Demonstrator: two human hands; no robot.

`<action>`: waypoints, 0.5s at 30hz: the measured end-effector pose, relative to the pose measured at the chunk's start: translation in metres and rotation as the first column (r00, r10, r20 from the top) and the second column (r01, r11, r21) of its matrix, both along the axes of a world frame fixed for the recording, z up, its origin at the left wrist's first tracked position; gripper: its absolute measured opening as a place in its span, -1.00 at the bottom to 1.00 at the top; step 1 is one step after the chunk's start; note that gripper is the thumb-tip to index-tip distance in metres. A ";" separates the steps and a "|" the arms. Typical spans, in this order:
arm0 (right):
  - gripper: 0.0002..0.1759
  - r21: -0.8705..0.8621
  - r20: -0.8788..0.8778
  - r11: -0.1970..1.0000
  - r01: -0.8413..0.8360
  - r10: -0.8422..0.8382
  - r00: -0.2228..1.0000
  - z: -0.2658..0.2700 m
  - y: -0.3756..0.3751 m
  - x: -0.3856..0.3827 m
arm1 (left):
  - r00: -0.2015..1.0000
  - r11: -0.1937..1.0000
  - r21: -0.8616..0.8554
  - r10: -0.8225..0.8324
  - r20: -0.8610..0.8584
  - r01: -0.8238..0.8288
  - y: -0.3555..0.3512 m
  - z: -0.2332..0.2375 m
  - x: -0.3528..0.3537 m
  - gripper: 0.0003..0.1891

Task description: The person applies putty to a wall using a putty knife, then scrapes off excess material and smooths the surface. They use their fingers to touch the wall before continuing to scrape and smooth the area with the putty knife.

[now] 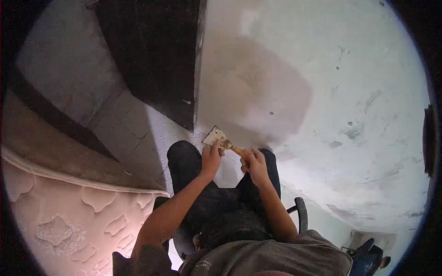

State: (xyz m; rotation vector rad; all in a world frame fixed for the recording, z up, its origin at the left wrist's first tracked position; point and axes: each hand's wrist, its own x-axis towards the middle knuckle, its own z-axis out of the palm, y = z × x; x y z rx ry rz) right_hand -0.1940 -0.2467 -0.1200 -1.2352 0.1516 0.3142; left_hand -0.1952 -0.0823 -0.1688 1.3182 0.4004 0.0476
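A putty knife (237, 150) with a yellowish handle lies across the space between my knees. Its wide blade (213, 135) is crusted with pale and brown material and points up and to the left. My right hand (255, 164) is closed around the handle. Close to the base of the blade, my left hand (212, 159) has its fingers pressed together on the tool. Exactly where those fingertips touch is hard to make out.
To the right rises a pale wall (340, 106) with a damp-looking patch (276, 87), small holes and scuffs. A dark panel (152, 55) stands ahead. On the left is a quilted mattress (87, 216). A chair armrest (301, 215) is beside me; dark items (368, 258) lie lower right.
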 end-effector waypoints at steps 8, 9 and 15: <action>-0.71 -0.868 0.423 0.465 0.171 0.517 0.744 -0.004 0.002 -0.019 | 0.975 0.770 0.604 0.110 0.192 -0.205 -0.006 -0.012 -0.004 -0.48; -0.70 -0.883 0.422 0.425 0.197 0.539 0.729 -0.003 0.004 -0.019 | 0.981 0.759 0.624 0.110 0.157 -0.185 -0.008 -0.005 -0.005 -0.50; -0.75 -0.886 0.463 0.310 0.344 0.578 0.672 0.004 -0.010 0.001 | 0.962 0.886 0.457 -0.051 0.269 -0.081 0.001 0.029 -0.010 -0.56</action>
